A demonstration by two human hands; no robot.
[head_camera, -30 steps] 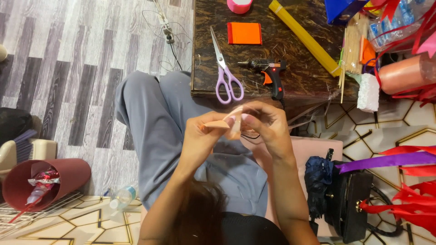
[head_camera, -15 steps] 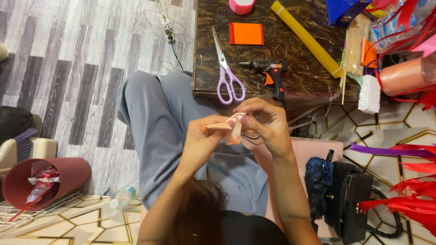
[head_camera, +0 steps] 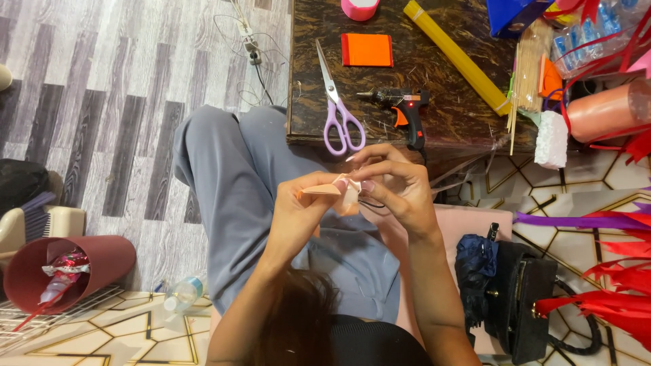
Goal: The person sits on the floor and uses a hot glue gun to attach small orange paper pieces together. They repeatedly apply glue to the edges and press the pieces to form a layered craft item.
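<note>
Desk (head_camera: 447, 118), dark marbled top, upper centre w/ purple-handled scissors (head_camera: 339, 108) & black glue gun (head_camera: 405, 112). Centre frame: left hand (head_camera: 302, 217) & right hand (head_camera: 393, 190) both pinch small peach paper strip (head_camera: 324, 190). Judgement: keep fold tight, fingertips close, press evenly.

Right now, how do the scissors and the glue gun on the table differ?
The scissors are slim with lilac handles; the glue gun is bulky, black with an orange trigger. The scissors lie closed with their tips pointing away from the person; the glue gun lies crosswise. Both rest untouched on the dark table, side by side.
</note>
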